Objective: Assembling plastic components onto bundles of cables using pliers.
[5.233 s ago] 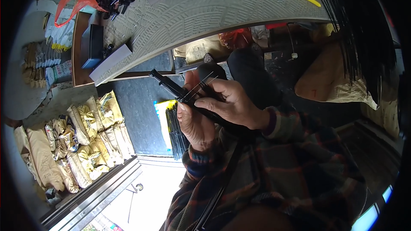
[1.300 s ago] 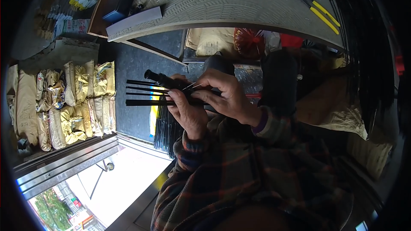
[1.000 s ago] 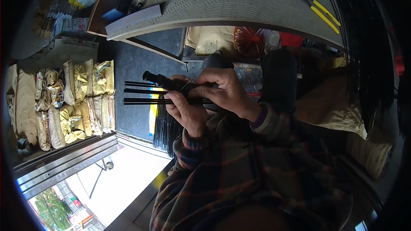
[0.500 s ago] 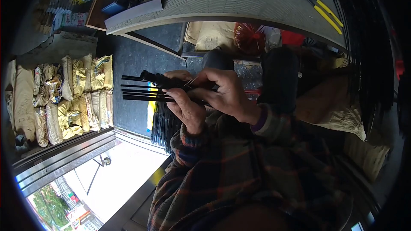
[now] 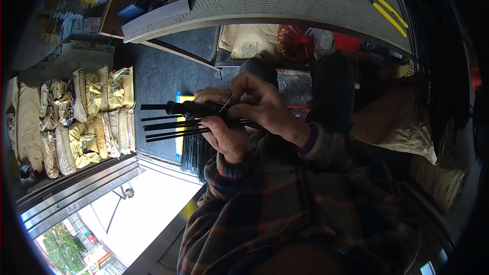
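My left hand is closed around a black hub with ribs, held level above my lap. A round, stepped black end and several thin black ribs stick out toward the left, fanned slightly apart. My right hand pinches a thin, pale wire between thumb and fingertips, right at the hub. The wire slants across the black part beside my left fingers. My palms and fingers hide the middle of the piece, so how the wire runs around it cannot be seen.
A bundle of thin black rods stands below my left hand. Ahead is a workbench with yellow-handled pliers. Wrapped brown packages lie at the left. A red plastic bag sits under the bench.
The black ribs have spread wider and the piece has turned slightly in my left hand. My right fingers have risen a little with the wire, bending more at the knuckles.
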Tool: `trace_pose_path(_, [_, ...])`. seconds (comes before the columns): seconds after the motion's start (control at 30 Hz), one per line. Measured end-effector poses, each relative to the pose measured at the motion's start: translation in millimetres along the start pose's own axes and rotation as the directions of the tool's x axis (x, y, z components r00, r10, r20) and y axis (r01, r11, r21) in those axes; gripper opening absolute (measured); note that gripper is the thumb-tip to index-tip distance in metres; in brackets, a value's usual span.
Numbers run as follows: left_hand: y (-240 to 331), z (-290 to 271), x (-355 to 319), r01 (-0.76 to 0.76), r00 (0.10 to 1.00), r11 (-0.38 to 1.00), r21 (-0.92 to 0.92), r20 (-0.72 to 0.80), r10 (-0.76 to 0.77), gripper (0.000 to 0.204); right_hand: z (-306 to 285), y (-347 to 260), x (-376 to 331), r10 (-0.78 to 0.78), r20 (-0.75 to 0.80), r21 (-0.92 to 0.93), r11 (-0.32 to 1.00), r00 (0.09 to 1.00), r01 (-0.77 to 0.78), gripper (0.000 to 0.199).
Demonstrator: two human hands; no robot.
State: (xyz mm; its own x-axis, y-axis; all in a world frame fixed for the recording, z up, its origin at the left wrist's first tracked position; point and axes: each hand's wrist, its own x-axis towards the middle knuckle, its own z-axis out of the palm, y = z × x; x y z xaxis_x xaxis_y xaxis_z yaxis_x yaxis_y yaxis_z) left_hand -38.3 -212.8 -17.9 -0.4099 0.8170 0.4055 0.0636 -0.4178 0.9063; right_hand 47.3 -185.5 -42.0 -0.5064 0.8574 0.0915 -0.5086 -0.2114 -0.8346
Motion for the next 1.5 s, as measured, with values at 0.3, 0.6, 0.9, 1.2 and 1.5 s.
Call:
trace_pose_path(0.3, [-11,-5,3,-0.122,0.977,0.974,-0.188,0.149,0.151,0.046,-12,-19,8,0.156,0.162,0.112,0.978,0.974,-0.175,0.030])
trace_pose_path(0.6, [11,8,9,-0.133,0.947,0.967,0.219,0.315,0.059,0.012,-45,-16,5,0.061,0.204,0.185,0.978,0.977,-0.100,0.022])
trace_pose_path(0.9, [-7,28,12,-0.041,0.861,0.994,0.097,0.509,-0.014,0.009,-205,-179,-15,-0.662,-0.066,-0.791,-0.422,0.747,-0.444,0.024])
trace_pose_path(1.2, [-15,20,19,0.135,0.806,0.990,-0.048,0.586,-0.082,0.013,-223,-185,-25,-0.653,-0.023,-0.748,-0.491,0.757,-0.446,0.024])
trace_pose_path(1.5, [-12,3,15,0.049,0.833,0.997,-0.052,0.553,-0.012,0.013,-46,-135,-42,-0.304,0.133,-0.958,-0.283,0.943,0.044,0.016])
